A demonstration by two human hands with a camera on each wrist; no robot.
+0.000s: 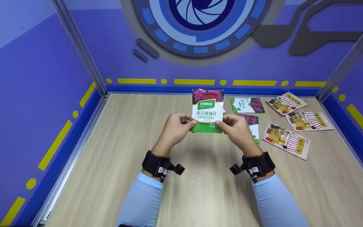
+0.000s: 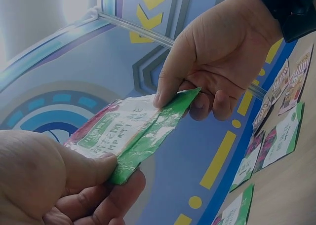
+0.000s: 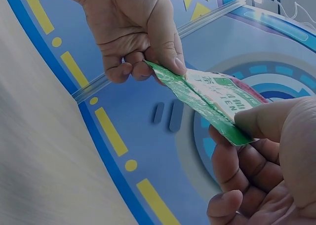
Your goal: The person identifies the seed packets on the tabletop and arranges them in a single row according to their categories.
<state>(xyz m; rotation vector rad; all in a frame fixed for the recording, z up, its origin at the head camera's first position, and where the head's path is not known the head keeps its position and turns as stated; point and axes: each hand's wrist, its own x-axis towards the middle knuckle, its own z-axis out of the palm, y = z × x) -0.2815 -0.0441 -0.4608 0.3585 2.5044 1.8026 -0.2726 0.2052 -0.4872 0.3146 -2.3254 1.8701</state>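
Observation:
Both hands hold one flower seed packet (image 1: 208,108) up over the table, its printed front toward the head camera. Pink blossoms show at its top, white in the middle and a green band along the bottom. My left hand (image 1: 176,130) pinches the lower left corner, thumb on the front and fingers behind. At the opposite lower corner, my right hand (image 1: 238,130) pinches in the same way. The wrist views show the packet (image 2: 118,126) tilted, with its green edge (image 3: 197,104) stretched between the two thumbs.
To the right lie a flower seed packet (image 1: 247,105) and another (image 1: 254,128), partly behind my right hand. A third such packet (image 2: 234,210) shows in the left wrist view. Three pink striped packets (image 1: 287,142) lie farther right. Purple panels (image 1: 83,47) wall the table (image 1: 112,189).

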